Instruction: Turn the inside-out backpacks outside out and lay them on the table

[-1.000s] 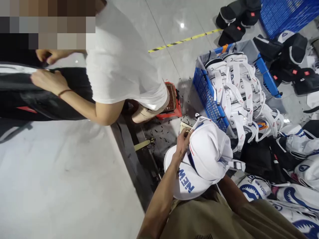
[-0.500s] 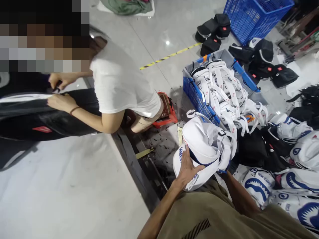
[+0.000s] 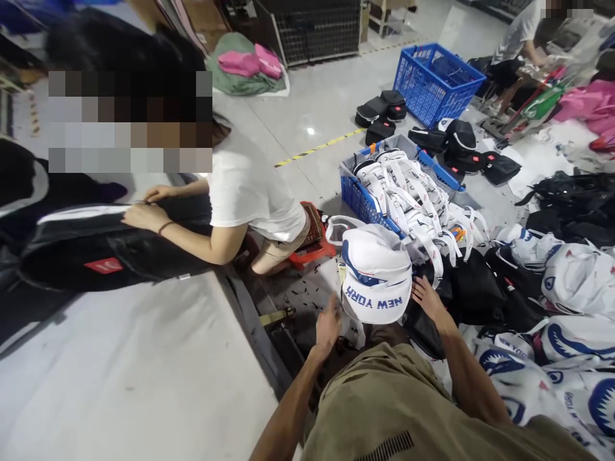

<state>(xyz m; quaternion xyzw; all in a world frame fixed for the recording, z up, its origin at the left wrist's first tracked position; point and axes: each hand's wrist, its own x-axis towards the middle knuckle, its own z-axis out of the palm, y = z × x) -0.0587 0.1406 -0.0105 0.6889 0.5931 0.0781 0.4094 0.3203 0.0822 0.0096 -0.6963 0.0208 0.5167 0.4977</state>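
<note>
Both hands w/ fingers spread: left hand (image 3: 328,325) and right hand (image 3: 425,296) flank white bag (image 3: 377,276), touching its lower edges, nr blue crate (image 3: 361,195).

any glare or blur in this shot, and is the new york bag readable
Head view: a ceiling light glares off the grey floor; the left hand is motion-smeared, the right hand sharper; the white bag is sharp, its NEW YORK print upside down; edges bow from the wide lens.

Garment or bag workshop floor: blue plastic crates (image 3: 435,80) of white strapped bags (image 3: 413,189), heaps of printed pieces (image 3: 567,333) on the floor (image 3: 307,115), and a seated co-worker (image 3: 240,186) handling black fabric (image 3: 86,243).
</note>
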